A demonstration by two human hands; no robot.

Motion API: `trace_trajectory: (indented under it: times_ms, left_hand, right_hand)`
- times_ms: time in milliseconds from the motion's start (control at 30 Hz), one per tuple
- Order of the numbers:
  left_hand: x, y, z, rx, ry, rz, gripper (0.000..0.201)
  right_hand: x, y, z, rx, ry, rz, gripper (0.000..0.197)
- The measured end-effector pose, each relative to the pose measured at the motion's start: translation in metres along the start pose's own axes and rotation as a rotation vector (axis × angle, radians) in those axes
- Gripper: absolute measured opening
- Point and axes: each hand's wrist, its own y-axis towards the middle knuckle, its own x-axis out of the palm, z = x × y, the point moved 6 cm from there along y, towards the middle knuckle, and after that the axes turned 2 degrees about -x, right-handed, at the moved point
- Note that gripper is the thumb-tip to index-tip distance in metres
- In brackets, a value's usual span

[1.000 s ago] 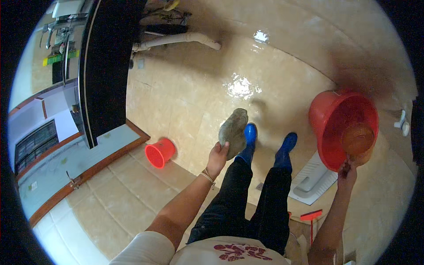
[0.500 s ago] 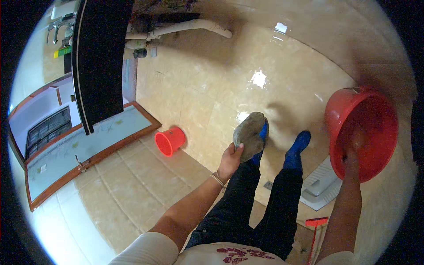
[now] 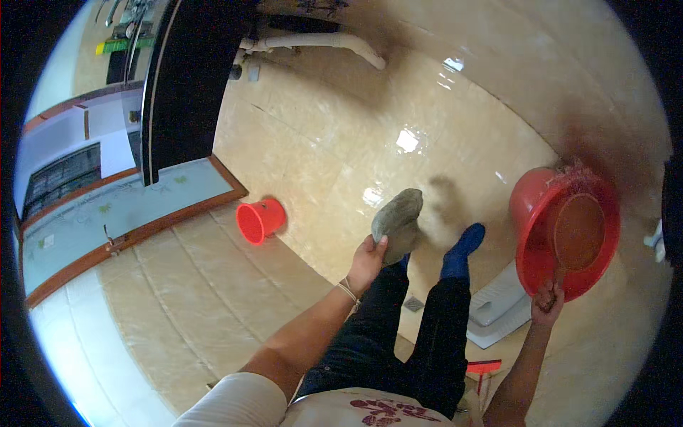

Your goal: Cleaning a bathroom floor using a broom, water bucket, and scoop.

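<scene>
My left hand is closed on the near end of a grey-green folded cloth, held out above the floor and partly covering my left foot. To the right, my right hand grips the handle of a round, reddish-brown water dipper. The dipper sits over the mouth of a large red bucket, its bowl inside the outline of the rim. A blurred splash shows at the bucket's far rim. How much water the bucket holds is hidden.
A small red bucket stands left by the wall tiles. A squat toilet lies below the large bucket. My right foot in a blue boot or sock stands on wet, shiny floor. A red squeegee is near my legs. A black counter juts in upper left.
My right hand has come up out of the large bucket with the dipper, which is now in sight. The cloth has stayed in my left hand, turned somewhat. The whole view has shifted slightly.
</scene>
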Motion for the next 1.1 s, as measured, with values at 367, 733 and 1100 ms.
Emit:
trace_trajectory:
  times_ms: [367, 733, 1100]
  left_hand:
    - [-0.078, -0.007, 0.008, -0.004, 0.036, 0.072, 0.036]
    - [-0.181, 0.003, -0.013, 0.053, -0.058, 0.261, 0.037]
    - [-0.187, 0.013, -0.013, 0.037, -0.256, 0.152, 0.037]
  right_hand:
    - [0.191, -0.006, 0.051, -0.142, -0.705, 0.23, 0.005]
    - [0.418, 0.104, 0.247, 0.145, -0.448, -0.083, 0.006]
    - [0.309, 0.045, 0.143, -0.01, -0.57, 0.066, 0.009]
